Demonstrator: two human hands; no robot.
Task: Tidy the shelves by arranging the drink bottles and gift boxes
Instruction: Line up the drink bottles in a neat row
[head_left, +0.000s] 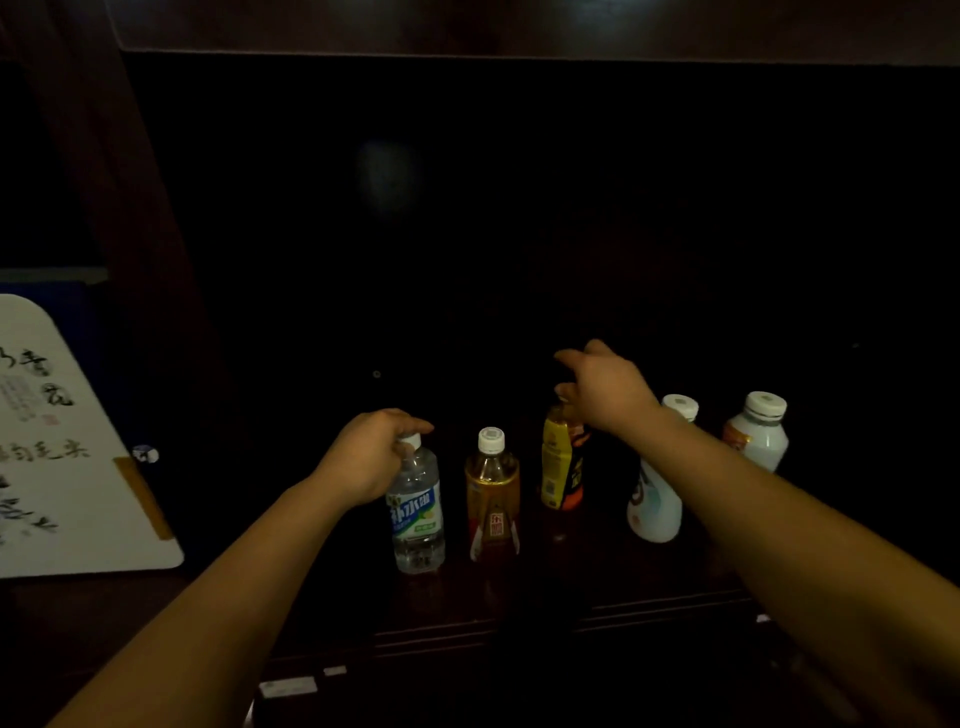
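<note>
Gripping the neck of the clear water bottle (417, 512) just under its white cap, the left hand (366, 457) is closed around it from the left side; that bottle stands upright on the dark wooden shelf (519, 613), near the front edge and leftmost in the row. Just to its right stands the amber tea bottle (492, 493), untouched, white cap on. Further back, the right hand (602, 389) hovers over the top of the yellow-labelled bottle (561, 462), fingers curled downward; whether it actually clasps the cap I cannot tell, since the hand hides it. Behind the right forearm sits a white milk-drink bottle (655, 499), partly covered by the arm, and towards the right end of the shelf a second pale bottle (759, 431) stands apart from it. A white calligraphy board (67, 441) leans at the far left (beyond the shelf's upright post).
</note>
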